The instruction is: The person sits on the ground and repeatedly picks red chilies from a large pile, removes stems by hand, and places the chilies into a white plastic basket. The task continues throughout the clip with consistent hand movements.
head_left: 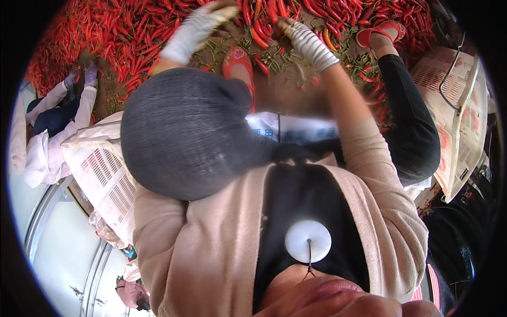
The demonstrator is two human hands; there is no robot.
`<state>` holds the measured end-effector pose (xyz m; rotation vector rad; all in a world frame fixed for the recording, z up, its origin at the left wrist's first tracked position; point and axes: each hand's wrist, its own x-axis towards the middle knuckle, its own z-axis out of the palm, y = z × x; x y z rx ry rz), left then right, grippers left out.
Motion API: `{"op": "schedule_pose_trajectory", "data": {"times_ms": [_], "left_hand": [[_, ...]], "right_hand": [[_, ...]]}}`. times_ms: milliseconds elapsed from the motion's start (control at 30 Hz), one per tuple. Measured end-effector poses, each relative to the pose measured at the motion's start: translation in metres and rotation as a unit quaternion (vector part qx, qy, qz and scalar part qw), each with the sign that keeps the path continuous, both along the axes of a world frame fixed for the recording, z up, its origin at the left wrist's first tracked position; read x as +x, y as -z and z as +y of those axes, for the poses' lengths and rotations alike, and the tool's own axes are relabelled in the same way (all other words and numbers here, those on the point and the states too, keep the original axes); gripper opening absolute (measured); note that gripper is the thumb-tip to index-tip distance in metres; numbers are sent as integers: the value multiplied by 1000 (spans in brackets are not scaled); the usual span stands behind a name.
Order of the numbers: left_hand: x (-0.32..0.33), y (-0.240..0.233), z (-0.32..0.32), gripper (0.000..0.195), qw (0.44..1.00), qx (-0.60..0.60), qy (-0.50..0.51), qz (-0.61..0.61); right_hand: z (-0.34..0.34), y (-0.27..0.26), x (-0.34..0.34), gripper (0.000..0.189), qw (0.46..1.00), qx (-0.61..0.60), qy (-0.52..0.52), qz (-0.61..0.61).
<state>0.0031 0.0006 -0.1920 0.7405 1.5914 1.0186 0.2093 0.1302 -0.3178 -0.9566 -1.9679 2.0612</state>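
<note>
A large heap of red chili peppers (134,27) spreads over the ground at the top of the view. My left hand (202,25), in a white knitted glove with yellowish fingers, is over the near edge of the heap; its fingers are blurred. My right hand (303,37), in a striped knitted glove, reaches to the peppers from the other side, its fingertips dark and stained. Whether either hand holds a pepper I cannot tell. Loose green stems (277,59) and a few red peppers lie on the brown ground between my red shoes (238,65).
Large woven baskets or sacks with printed sides stand at the left (105,174) and right (451,99). A white bag (293,126) with blue print lies below me. Another person's gloved hands and white sleeves (83,103) are at the heap on the left.
</note>
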Motion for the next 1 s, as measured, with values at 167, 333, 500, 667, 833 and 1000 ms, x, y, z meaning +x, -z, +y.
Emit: {"op": "schedule_pose_trajectory", "data": {"times_ms": [167,333,500,667,833,1000], "left_hand": [[24,80,19,32,996,-9,21,-90],[16,88,-1,28,975,32,-82,-203],[15,94,-16,24,944,34,-64,-321],[17,108,-25,23,902,-39,-36,-429],[24,123,-16,21,995,6,-28,-91],[18,122,-10,22,986,123,-108,-34]], "right_hand": [[-32,-44,5,38,960,-278,3,18],[-53,-49,-6,36,999,-15,-12,-48],[-69,-50,-10,33,998,14,-3,-63],[-75,-41,-3,27,997,-71,-8,-38],[-59,-21,-10,23,921,229,-199,-244],[-3,4,-29,24,822,432,-104,-356]]}}
